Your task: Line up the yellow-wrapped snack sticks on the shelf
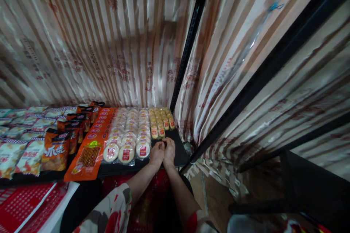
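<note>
Left grip [156, 153]: I see a bare hand with fingers bent inward, just beside the nearest round packs; I cannot tell whether it pinches anything
Right grip [169, 150]: fingers curl down against the left hand; what lies under them is hidden from me
Yellow packs [160, 121]: they stand in rows at the shelf's right end, just beyond both hands, red labels showing
Round packs [126, 140]: three wrapped columns run back along the black shelf [180, 153], left of the hands
Orange packet [93, 149]: it lies beside the round packs, its front end overhanging the shelf edge
Striped curtain [131, 51]: it hangs behind the goods
</note>
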A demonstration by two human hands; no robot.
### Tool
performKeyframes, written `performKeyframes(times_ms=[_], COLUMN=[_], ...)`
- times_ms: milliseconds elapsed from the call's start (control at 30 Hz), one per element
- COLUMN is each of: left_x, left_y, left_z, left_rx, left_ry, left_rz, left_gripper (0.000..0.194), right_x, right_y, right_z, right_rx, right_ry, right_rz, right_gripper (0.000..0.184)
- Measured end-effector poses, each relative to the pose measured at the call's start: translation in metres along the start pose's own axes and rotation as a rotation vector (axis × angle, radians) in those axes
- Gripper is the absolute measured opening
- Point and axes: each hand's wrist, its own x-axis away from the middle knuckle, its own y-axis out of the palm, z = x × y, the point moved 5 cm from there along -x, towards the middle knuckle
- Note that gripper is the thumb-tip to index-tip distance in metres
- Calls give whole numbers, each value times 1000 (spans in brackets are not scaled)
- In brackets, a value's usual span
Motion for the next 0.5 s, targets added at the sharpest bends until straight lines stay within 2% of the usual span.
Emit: performKeyframes(times_ms=[133,233,500], left_x=[13,23,54], left_y=[-4,-7,-22], left_z=[-4,-12,-31], left_rx=[-87,-159,-316], left_ry=[54,63,126], left_rz=[31,12,28], left_gripper=[28,27,25], right_x=[19,37,82], right_y=[-2,-2,-8], right_z=[-1,-4,-21], right_rx=[-26,-49,-89], right_ry=[25,28,-31], right_rz=[-53,-82,-130], right_gripper=[28,29,28])
